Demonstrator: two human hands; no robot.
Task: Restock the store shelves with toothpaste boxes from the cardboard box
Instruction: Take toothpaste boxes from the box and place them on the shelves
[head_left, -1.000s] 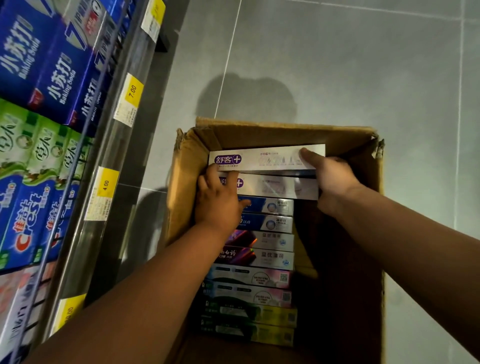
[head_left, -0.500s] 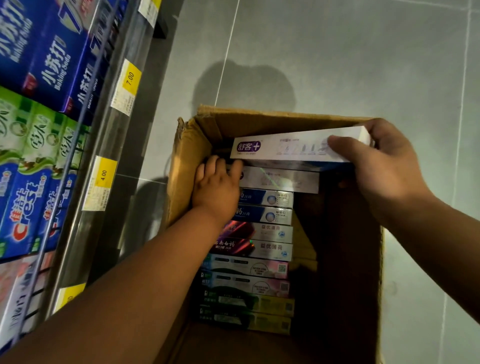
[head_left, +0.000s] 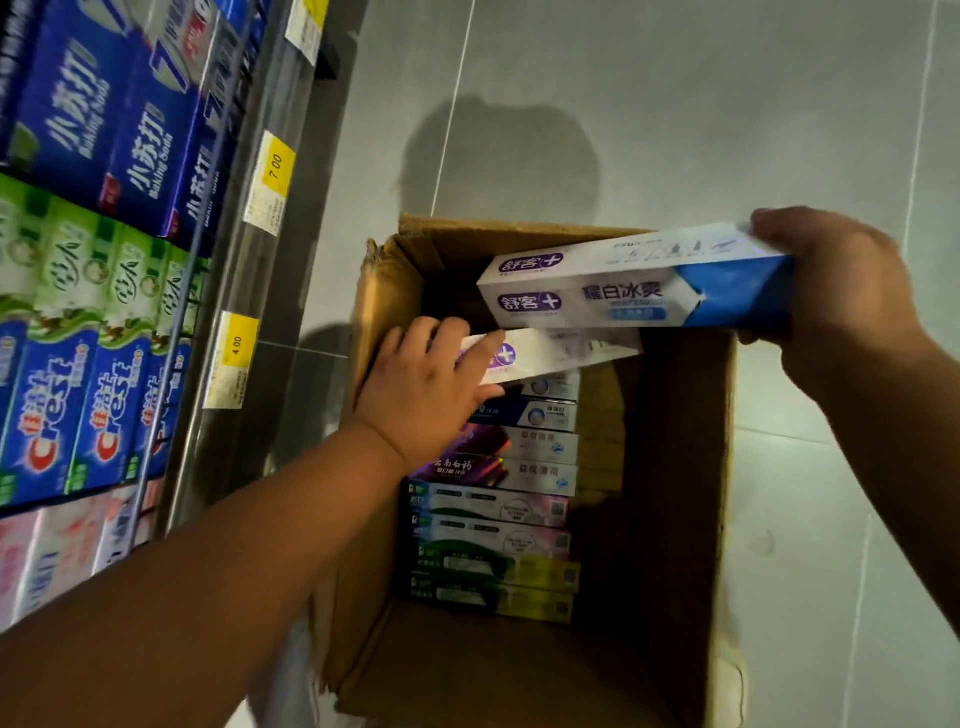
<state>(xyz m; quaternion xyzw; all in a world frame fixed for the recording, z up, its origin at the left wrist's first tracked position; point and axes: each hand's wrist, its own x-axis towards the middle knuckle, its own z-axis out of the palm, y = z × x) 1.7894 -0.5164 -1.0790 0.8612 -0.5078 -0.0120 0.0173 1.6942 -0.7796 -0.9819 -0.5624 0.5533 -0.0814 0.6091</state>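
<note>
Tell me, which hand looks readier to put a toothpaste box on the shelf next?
Probably the right hand: it holds the white-and-blue toothpaste box lifted above the brown cardboard box. The left hand grips a second white box lying inside.

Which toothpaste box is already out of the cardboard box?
The blue-ended box in the right hand, held up over the carton. The rest sit in a row inside, including the white box the left hand grips.

White-and-blue toothpaste box (head_left: 634, 283); brown cardboard box (head_left: 395, 291)
</note>
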